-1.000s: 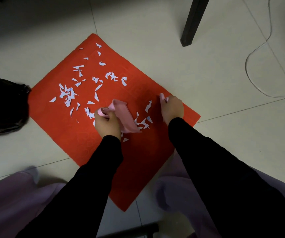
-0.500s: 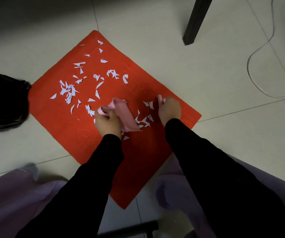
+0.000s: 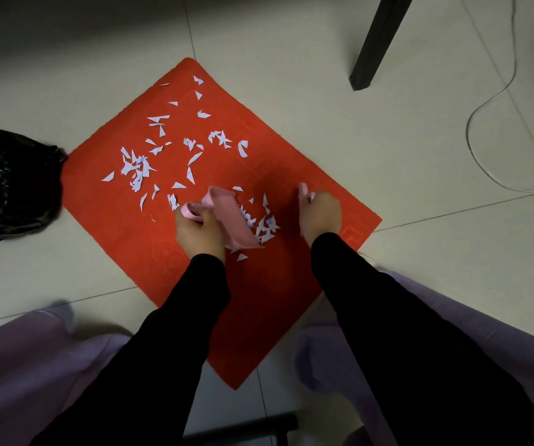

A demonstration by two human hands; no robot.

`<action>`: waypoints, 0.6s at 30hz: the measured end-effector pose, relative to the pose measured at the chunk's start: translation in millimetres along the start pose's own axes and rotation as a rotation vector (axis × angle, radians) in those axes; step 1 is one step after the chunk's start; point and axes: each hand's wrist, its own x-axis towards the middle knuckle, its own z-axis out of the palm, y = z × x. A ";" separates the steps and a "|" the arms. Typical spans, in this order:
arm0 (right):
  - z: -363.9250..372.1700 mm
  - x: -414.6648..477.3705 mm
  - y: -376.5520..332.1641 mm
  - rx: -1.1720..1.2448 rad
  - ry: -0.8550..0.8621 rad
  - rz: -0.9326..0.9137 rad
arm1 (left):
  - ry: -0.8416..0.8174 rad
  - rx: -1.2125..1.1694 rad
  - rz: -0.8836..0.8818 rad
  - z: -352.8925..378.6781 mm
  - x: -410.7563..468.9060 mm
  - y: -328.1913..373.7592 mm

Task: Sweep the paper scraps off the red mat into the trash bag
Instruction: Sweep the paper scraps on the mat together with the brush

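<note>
A red mat (image 3: 259, 304) lies on the tiled floor, strewn with several white paper scraps (image 3: 137, 169). My left hand (image 3: 196, 230) grips the handle of a small pink dustpan (image 3: 233, 220), tilted on the mat's middle. A small heap of scraps (image 3: 267, 228) lies against the pan's right edge. My right hand (image 3: 318, 215) holds a small pink brush (image 3: 303, 189), most of it hidden by the fist, just right of that heap. A black trash bag (image 3: 8, 185) sits on the floor at the mat's left corner.
A dark furniture leg (image 3: 371, 49) stands on the floor at the upper right. A thin white cable (image 3: 484, 104) curves along the right side. My purple-clad knees (image 3: 24, 375) flank the mat's near corner. A dark bar (image 3: 243, 429) lies at the bottom edge.
My right hand has swept the brush leftward, bunching the scraps between my hands into a heap against the dustpan. My left hand and the pan stayed about where they were.
</note>
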 end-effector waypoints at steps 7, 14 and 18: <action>30.1 -25.4 -17.8 -0.028 -0.122 -0.065 | 0.007 0.007 0.007 -9.4 2.2 -3.4; 6.4 -4.7 -5.8 0.034 0.032 -0.034 | 0.006 0.001 -0.034 -8.9 1.2 -3.7; -11.4 1.6 4.1 -0.141 0.039 0.019 | 0.008 -0.008 -0.038 -4.5 -3.8 -3.5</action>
